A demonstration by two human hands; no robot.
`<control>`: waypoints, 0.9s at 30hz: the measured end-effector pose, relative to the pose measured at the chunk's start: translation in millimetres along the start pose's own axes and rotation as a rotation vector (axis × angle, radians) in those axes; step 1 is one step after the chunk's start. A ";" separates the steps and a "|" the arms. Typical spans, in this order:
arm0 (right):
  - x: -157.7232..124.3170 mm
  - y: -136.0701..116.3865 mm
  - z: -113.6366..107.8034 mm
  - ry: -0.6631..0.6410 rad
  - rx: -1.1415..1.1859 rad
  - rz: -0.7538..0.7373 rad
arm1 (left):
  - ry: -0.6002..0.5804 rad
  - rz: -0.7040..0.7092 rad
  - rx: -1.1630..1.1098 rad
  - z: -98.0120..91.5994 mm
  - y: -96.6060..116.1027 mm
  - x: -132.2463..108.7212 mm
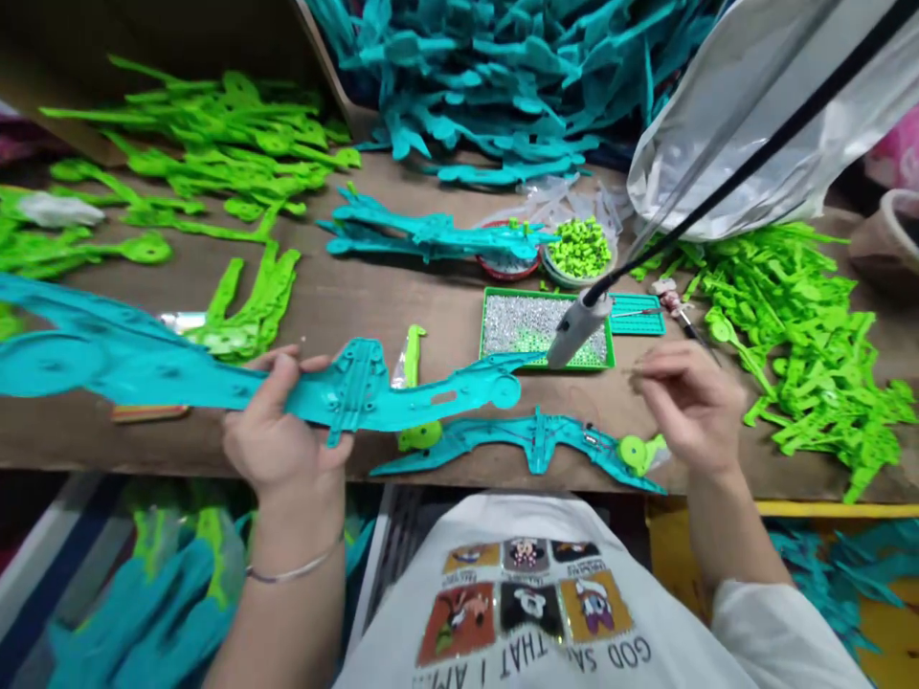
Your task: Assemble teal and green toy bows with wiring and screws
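Observation:
My left hand (277,426) is closed round a long teal plastic bow half (144,368), held flat above the brown table (402,297); its tip reaches toward the green tray. My right hand (682,407) hovers over the table's right side, blurred, fingers curled together; I cannot make out anything in them. Between my hands, at the table's front edge, lies a second teal bow piece (531,440) with a lime wheel (632,452) at its right end. A hanging grey electric screwdriver (578,330) points down at the tray.
A green tray of small silver screws (531,325) sits mid-table, with a bowl of lime pegs (578,251) behind it. Lime parts pile up at the right (796,354) and far left (215,134); teal parts heap at the back (503,77). A clear plastic bag (753,105) stands back right.

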State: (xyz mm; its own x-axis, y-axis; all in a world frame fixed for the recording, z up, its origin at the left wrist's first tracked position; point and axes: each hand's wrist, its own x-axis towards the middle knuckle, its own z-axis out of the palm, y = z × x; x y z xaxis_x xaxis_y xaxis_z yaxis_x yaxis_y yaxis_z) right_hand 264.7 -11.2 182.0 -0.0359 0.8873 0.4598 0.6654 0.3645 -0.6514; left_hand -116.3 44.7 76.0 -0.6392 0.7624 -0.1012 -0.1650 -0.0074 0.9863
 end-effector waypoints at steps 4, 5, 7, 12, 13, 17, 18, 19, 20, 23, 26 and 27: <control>-27.3 -26.3 34.5 -0.231 0.047 -0.102 | 0.063 -0.131 -0.073 -1.4 -3.7 -22.8; -29.2 -26.2 43.1 -0.240 0.036 -0.116 | 0.062 -0.140 -0.060 -2.9 -3.0 -24.6; -29.9 -22.0 56.9 -0.236 0.005 -0.124 | 0.073 -0.137 -0.045 -7.0 -1.8 -26.4; -29.7 -9.6 74.2 -0.256 -0.059 -0.174 | 0.041 -0.157 -0.005 -14.5 -3.4 -30.3; -30.6 -8.0 76.3 -0.274 -0.064 -0.180 | 0.031 -0.173 -0.007 -14.7 -4.2 -30.9; -35.4 -3.6 82.5 -0.303 -0.072 -0.199 | 0.007 -0.199 -0.040 -12.2 -4.9 -32.0; -36.2 -2.9 83.4 -0.304 -0.070 -0.203 | 0.004 -0.197 -0.044 -11.1 -4.3 -32.2; -36.9 -2.0 84.1 -0.306 -0.067 -0.205 | 0.005 -0.196 -0.048 -9.8 -3.4 -32.4; -37.4 -1.1 84.6 -0.309 -0.061 -0.203 | 0.009 -0.198 -0.054 -8.3 -2.5 -32.9; -38.6 2.4 85.1 -0.343 -0.034 -0.195 | 0.026 -0.212 -0.066 -3.5 -0.1 -34.7; -39.5 5.0 83.3 -0.363 -0.023 -0.204 | 0.006 -0.235 -0.041 0.7 -0.4 -35.3; -39.7 5.3 82.2 -0.358 -0.023 -0.201 | -0.002 -0.242 -0.031 1.8 -1.1 -34.9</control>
State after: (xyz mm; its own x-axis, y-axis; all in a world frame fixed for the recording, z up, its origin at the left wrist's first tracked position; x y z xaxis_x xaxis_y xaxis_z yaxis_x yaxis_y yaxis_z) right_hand 208.4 -21.2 110.7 -0.4219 0.8426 0.3347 0.6347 0.5381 -0.5546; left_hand -92.4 19.2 78.7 -0.5771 0.7453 -0.3339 -0.3363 0.1557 0.9288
